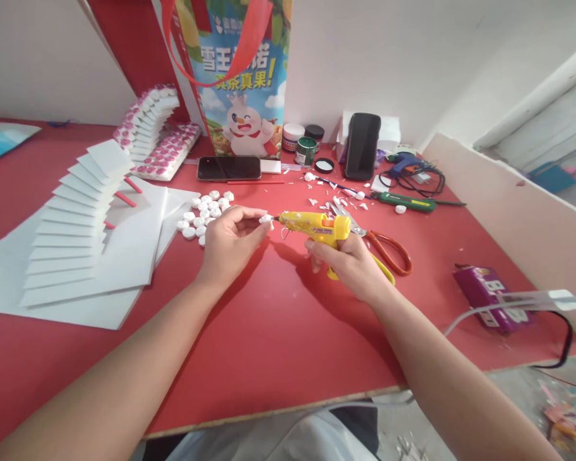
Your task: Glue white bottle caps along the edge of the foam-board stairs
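Note:
My left hand pinches a small white piece between thumb and fingertips, over the middle of the red table. In my right hand is a yellow hot glue gun, held by its handle with the nozzle pointing left. The nozzle tip meets or nearly meets the white piece; which of the two I cannot tell. Thin strands hang under the barrel. Just behind my left hand lies a cluster of small round white pieces with swirled tops. Scissors with orange-red handles lie behind my right hand.
A stepped white foam-board fan stands at left, before a pink-flowered one. A gift bag, phones and paint jars line the back. A green-handled tool and purple box lie right.

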A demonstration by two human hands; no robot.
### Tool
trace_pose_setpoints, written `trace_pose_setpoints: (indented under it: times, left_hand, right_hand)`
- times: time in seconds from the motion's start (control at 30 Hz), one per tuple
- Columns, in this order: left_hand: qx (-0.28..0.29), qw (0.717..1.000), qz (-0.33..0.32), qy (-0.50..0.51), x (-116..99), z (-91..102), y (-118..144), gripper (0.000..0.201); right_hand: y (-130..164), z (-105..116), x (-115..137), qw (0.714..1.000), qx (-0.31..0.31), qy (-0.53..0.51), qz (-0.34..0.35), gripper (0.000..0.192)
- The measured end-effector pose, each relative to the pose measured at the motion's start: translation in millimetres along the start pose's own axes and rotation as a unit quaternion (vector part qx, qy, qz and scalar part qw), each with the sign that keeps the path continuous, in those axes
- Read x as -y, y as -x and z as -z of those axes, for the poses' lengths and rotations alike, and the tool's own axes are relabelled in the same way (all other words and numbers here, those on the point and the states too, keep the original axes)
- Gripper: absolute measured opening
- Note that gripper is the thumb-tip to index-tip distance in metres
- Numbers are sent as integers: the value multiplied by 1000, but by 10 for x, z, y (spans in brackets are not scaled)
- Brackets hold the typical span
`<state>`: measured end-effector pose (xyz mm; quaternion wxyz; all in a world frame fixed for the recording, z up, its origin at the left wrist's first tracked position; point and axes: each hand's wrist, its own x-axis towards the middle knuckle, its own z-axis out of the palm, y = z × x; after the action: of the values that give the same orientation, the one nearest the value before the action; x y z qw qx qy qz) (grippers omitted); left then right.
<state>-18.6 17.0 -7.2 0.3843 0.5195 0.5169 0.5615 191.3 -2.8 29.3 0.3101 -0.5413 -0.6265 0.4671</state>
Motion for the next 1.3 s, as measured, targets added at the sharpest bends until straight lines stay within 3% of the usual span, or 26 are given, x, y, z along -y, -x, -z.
trace_pose_setpoints:
  times: [0.3,0.57,0.67,0.77,0.9,0.97,1.13,1.3]
  left_hand:
    - [-18,1000,-14,2,26,-1,-18,23]
    - [-19,998,34,52,31,11,-10,34]
    - [-5,998,39,55,16,22,10,39]
    - [10,999,29,45,2,30,33,34]
    - [30,998,39,49,-13,19,58,31]
    - [33,997,44,54,-23,7,66,30]
    - [47,994,64,72,-46,-9,79,31]
    - [59,987,83,122,-46,-14,80,33]
  right_hand:
    - [11,-1,-10,1000,3,2,-9,38]
    - [27,51,69,999,-19,-41,4,30]
    - [64,163,94,995,-67,-69,5,24]
    - [114,366,43,984,-163,-65,-20,24]
    - [201,730,-154,935,-344,-37,-79,24]
    - [246,896,-293,914,-394,-16,-96,21]
    - [307,1108,-619,899,-424,-4,-105,24]
    - [280,1174,-707,892,-418,94,-145,33]
